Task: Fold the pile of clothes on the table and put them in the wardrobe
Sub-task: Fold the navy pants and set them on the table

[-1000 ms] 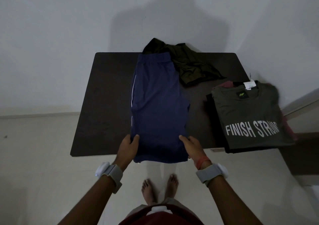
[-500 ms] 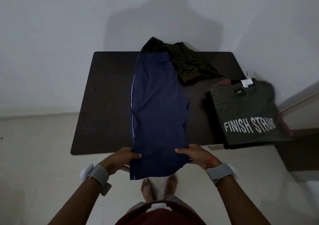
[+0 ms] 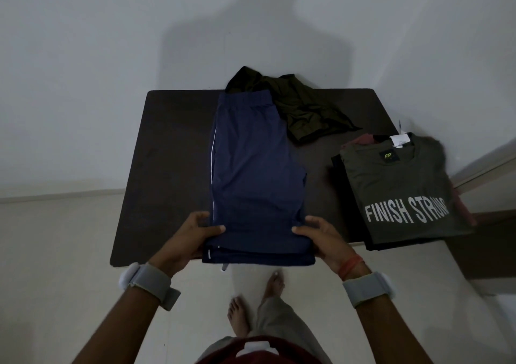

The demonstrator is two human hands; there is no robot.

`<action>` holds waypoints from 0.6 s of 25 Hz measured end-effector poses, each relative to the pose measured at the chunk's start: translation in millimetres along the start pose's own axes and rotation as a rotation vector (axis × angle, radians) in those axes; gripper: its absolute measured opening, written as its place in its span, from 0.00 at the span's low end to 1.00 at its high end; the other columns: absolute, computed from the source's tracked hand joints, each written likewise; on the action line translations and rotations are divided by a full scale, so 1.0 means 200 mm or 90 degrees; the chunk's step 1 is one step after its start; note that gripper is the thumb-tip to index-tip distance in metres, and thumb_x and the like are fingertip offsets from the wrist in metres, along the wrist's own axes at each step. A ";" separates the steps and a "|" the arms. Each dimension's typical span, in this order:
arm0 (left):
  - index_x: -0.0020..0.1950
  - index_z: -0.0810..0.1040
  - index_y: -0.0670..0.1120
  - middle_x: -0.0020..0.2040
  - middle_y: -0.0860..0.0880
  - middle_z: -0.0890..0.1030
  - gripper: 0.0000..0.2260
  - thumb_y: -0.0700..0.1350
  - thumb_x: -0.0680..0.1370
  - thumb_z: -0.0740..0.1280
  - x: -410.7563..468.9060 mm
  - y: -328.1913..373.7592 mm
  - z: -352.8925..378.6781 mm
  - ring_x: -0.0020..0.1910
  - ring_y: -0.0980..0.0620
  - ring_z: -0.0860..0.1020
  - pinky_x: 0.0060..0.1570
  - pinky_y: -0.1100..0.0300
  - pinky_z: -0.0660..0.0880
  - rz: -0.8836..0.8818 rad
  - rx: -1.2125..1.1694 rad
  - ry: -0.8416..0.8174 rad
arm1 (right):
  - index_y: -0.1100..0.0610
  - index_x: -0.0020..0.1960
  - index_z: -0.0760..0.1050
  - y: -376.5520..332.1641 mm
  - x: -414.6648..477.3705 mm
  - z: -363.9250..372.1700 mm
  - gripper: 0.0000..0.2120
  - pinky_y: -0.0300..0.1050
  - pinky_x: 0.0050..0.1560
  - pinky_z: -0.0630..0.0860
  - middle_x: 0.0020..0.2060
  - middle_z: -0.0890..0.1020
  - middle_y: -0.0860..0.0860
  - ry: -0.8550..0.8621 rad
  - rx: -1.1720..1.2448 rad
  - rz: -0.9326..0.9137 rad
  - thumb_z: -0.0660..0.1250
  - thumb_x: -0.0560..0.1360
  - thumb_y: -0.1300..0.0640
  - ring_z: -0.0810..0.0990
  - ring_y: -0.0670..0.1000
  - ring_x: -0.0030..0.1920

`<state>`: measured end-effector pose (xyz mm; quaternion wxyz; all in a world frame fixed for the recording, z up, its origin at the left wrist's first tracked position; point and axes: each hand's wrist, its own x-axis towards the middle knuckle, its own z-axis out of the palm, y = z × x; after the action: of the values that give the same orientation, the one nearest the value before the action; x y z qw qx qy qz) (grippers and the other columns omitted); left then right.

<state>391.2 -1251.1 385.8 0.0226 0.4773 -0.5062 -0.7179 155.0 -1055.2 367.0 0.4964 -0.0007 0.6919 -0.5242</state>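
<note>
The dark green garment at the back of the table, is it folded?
Not folded: the dark green garment lies crumpled in a loose heap beside the waistband of the navy shorts.

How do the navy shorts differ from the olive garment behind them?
The navy shorts lie flat and smoothed; the olive garment is crumpled in a heap. The left hand and right hand grip the shorts' near end; nothing touches the olive garment. The shorts show a pale side stripe; the olive garment looks plain. Both lie on the dark table.
</note>
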 end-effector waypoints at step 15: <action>0.50 0.78 0.40 0.42 0.48 0.79 0.13 0.50 0.76 0.71 0.82 0.43 -0.05 0.44 0.47 0.77 0.39 0.53 0.76 0.103 0.054 0.344 | 0.55 0.68 0.72 -0.62 0.68 0.12 0.17 0.48 0.57 0.77 0.61 0.80 0.53 0.099 -0.105 -0.107 0.67 0.80 0.54 0.82 0.53 0.56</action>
<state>271.0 -1384.3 342.1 0.1939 0.6099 -0.5480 -0.5387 38.0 -1200.3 365.1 0.3940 -0.0592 0.7666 -0.5035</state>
